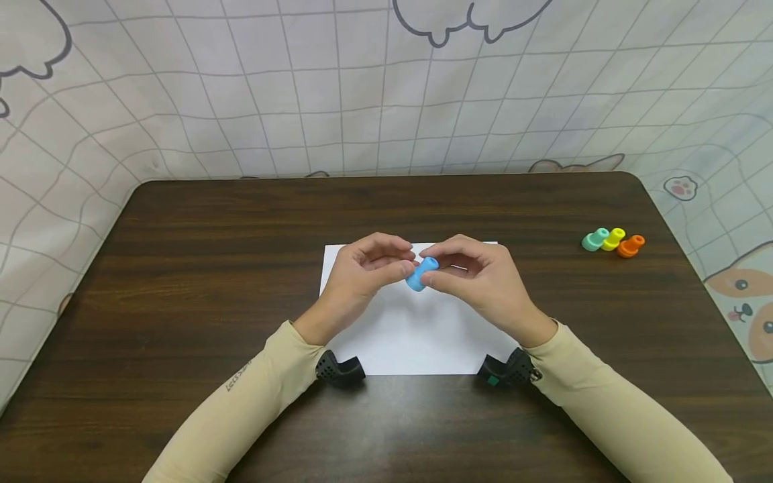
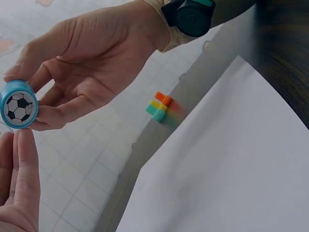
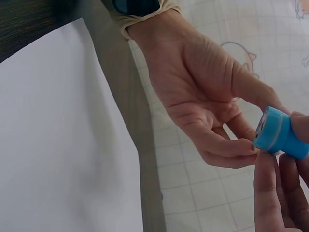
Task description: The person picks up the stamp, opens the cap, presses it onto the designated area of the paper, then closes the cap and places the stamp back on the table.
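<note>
A small blue toy stamp [image 1: 421, 274] is held over a white sheet of paper [image 1: 417, 339], tilted, with its narrow end up and to the right. My left hand [image 1: 361, 276] pinches it from the left with thumb and fingers. From the other side my right hand [image 1: 486, 272] grips it the same way, its thumb along the body. A soccer ball picture [image 2: 19, 109] shows on the stamp's wide round end in the left wrist view. Fingertips of both hands meet around the stamp and partly cover it.
At the right of the dark wooden table [image 1: 211, 282] stand a mint green stamp [image 1: 594, 240], a yellow stamp [image 1: 613, 239] and an orange stamp [image 1: 631, 246], close together. A white grid-patterned cloth [image 1: 362, 87] with cartoon animals hangs behind the table. Black wrist cameras [image 1: 341, 370] are worn on both wrists.
</note>
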`<state>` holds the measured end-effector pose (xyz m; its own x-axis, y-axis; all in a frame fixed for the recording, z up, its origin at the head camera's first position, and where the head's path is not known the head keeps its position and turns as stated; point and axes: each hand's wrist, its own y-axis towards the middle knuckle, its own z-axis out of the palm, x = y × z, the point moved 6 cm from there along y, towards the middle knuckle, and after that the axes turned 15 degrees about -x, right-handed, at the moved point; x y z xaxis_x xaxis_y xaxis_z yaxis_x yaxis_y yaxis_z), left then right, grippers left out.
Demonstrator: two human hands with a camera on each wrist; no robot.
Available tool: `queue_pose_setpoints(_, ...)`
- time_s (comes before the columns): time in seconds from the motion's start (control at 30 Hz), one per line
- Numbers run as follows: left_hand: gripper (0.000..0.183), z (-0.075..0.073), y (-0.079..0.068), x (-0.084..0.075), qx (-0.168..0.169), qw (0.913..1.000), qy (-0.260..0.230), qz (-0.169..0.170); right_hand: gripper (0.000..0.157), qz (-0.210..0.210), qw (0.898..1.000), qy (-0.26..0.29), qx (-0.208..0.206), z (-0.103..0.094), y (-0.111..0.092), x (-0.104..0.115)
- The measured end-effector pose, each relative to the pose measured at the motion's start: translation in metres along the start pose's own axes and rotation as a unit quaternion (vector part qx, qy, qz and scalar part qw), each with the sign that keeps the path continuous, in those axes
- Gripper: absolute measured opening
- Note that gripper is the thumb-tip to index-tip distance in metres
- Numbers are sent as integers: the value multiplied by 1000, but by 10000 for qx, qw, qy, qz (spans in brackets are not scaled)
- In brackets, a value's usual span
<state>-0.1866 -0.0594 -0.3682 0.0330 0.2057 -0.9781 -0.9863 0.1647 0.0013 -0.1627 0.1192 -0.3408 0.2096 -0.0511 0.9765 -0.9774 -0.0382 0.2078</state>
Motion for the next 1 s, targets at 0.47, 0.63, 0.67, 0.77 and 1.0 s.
queue_pose_setpoints(0.47,33,1,3,5,156,9996,210,-124,31,117,9998,-121,-53,-3,3,-6)
queue_pose_setpoints(0.63,33,2,2,1,254,9992,250,-161,32,177,9996,-230,-39,-5,4,-5)
queue_pose_setpoints(0.67,33,3,2,1,275,9991,262,-172,32,201,9995,-250,-30,-5,5,-6)
queue_pose_setpoints(0.77,32,3,1,0,319,9986,357,-225,33,278,9993,-269,7,-5,5,-8)
queue_pose_setpoints(1.0,32,3,-1,0,495,9970,559,-181,32,360,9990,-216,158,-1,2,-15)
